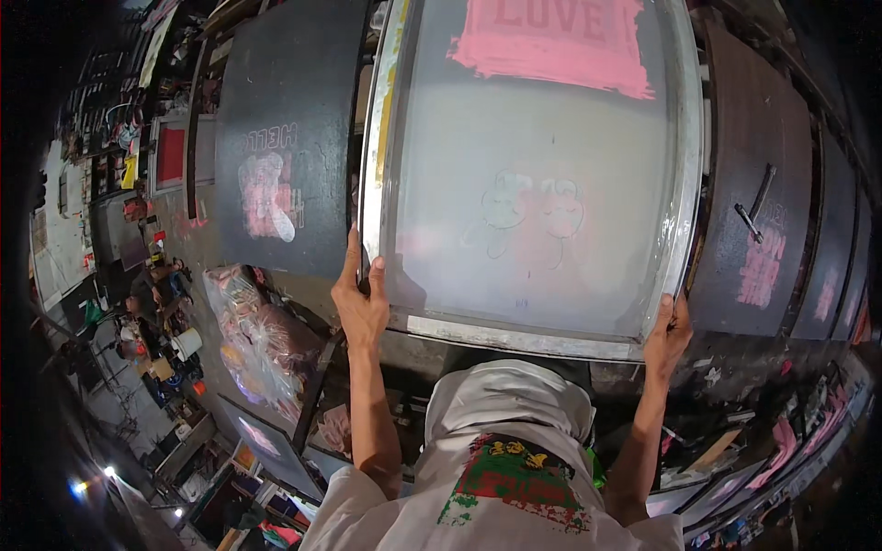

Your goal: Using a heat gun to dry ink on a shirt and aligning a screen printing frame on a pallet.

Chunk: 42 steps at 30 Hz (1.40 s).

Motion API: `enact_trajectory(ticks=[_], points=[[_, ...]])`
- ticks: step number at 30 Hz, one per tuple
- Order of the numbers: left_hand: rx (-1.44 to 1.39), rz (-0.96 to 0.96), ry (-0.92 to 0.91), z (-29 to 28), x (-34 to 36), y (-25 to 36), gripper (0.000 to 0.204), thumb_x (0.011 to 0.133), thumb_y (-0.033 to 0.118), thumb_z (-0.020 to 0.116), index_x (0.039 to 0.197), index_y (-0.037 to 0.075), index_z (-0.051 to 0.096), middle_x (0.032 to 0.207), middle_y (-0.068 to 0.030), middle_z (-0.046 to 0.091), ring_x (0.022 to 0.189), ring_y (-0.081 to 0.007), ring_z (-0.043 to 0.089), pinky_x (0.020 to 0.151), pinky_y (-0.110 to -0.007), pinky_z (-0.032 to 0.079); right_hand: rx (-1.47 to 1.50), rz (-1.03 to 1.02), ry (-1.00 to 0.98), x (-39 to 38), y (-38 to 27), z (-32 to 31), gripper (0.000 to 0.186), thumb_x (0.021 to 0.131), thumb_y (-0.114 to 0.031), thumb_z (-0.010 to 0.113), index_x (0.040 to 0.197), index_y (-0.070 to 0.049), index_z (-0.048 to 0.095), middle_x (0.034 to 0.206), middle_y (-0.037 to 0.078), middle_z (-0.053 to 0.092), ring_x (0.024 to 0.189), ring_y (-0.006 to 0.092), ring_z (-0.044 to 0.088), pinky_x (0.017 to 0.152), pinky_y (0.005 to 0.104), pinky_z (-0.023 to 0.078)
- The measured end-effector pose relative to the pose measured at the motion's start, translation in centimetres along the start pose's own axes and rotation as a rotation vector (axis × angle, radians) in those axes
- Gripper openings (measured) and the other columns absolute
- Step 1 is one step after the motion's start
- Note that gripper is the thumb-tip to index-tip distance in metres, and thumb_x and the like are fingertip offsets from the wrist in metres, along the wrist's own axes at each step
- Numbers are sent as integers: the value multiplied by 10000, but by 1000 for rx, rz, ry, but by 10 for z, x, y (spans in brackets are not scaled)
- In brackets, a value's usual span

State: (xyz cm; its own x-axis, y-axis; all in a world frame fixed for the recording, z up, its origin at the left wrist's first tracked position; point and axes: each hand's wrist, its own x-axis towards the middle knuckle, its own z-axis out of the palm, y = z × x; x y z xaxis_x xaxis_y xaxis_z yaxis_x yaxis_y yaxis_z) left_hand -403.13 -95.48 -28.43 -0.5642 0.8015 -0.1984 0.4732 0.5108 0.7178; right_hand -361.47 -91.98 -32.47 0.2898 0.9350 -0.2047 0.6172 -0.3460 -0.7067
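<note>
A large screen-printing frame [524, 340] with metal edges fills the middle, held by its near corners. My left hand [363, 298] is closed round its left edge, thumb on top. At the near right corner my right hand [668, 335] grips the edge, its fingers partly hidden below. Two faint cartoon shapes show in the pale mesh [478, 129]. Pink ink [551, 64] covers a patch at the far end, over block lettering. Clear tape lines the right side. What lies beneath the frame is mostly hidden.
Dark printing boards with pink marks stand left [285, 92] and right [753, 119]. A black clamp-like tool [758, 207] lies on the right one. A clear plastic bag of stuff [262, 340] sits at lower left. Stacked panels [781, 459] lean at lower right.
</note>
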Motion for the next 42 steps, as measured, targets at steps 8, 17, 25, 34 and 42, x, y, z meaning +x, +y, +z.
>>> enact_trajectory(ticks=[8,17,25,34,42], points=[[-48,60,11,2,4,-6,523,946,248,590,1383,-12,467,1333,-228,551,1270,-308,513,1030,-370,408,-31,-89,20,7,0,2,530,1000,-440,478,1298,-13,577,888,92,658,705,124,541,601,321,430],[-7,90,33,8,4,-18,529,932,241,605,1377,-13,475,1327,-218,560,1263,-311,522,1026,-362,411,16,-144,30,11,-5,9,547,1004,-460,455,1291,-13,583,822,72,643,616,110,493,524,328,383],[-63,94,28,11,5,-18,516,934,213,601,1379,-14,473,1331,-215,558,1259,-304,526,1023,-356,412,-12,-20,-21,9,2,9,501,1003,-431,483,1330,-62,573,786,35,628,611,85,468,520,313,377],[-69,68,12,16,7,-21,500,929,167,596,1392,23,475,1306,-221,576,1254,-305,530,1026,-363,407,-6,-111,64,12,10,15,470,1010,-391,484,1345,-68,555,981,107,689,791,151,597,677,322,480],[-52,80,19,16,6,-22,502,933,200,598,1388,23,480,1311,-218,573,1254,-314,530,1030,-369,406,-12,-134,66,14,18,18,466,1010,-390,484,1359,-87,544,1107,140,676,889,186,621,753,348,496]])
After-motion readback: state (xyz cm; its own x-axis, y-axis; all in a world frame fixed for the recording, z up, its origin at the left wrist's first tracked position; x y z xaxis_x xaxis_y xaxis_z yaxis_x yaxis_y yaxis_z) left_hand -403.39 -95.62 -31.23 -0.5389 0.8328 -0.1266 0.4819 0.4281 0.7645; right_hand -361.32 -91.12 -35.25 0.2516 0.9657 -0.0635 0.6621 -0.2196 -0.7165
